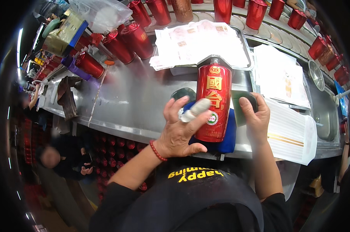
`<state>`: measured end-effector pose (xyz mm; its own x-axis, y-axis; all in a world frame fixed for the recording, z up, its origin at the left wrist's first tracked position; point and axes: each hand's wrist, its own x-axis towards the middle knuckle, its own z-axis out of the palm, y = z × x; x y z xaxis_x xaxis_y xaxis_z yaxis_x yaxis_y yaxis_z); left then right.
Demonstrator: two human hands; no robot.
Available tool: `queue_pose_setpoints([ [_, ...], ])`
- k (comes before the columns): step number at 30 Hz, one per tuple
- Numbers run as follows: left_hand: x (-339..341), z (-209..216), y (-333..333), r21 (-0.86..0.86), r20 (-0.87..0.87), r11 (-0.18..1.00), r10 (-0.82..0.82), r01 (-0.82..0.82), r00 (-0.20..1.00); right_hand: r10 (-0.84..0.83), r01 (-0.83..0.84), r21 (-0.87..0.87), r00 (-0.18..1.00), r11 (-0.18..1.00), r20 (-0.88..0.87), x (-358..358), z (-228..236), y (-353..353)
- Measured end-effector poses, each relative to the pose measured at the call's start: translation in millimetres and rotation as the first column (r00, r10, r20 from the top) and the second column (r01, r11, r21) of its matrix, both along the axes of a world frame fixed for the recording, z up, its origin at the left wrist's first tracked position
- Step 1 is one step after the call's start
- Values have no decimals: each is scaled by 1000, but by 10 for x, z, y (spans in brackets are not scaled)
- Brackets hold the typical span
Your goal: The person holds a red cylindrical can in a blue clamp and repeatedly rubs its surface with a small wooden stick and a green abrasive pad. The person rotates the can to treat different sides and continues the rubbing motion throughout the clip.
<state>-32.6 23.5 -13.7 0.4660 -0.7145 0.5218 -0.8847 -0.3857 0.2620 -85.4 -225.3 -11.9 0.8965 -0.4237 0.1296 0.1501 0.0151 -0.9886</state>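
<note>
Red bottle (213,103) (gold characters), blue cloth (230,136)

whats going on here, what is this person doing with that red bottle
A person at a steel workbench steadies a tall red bottle with gold lettering, lying on a blue cloth pad. The left hand, one finger wrapped in white tape, grips the bottle's side. The right hand presses a dark green pad against its other side. More red bottles crowd the bench's far edge, beside a tray of white paper sheets.
</note>
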Motion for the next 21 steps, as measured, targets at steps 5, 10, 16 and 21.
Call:
queue_pose_setpoints([
  [5, 431, 317, -278, 194, 249, 965, -223, 178, 942, -7, 7, 197, 1000, 980, 1, -120, -122, 28],
  [10, 708, 393, -384, 180, 268, 952, -291, 249, 918, -31, 31, 226, 1000, 974, -7, -177, -197, -12],
  [16, 924, 488, -498, 191, 144, 946, -291, 262, 946, -27, 37, 230, 998, 972, -48, -237, -216, -37],
  [21, 774, 416, -464, 240, 333, 931, -344, 274, 878, -8, 13, 278, 1000, 961, -21, -274, -224, -38],
])
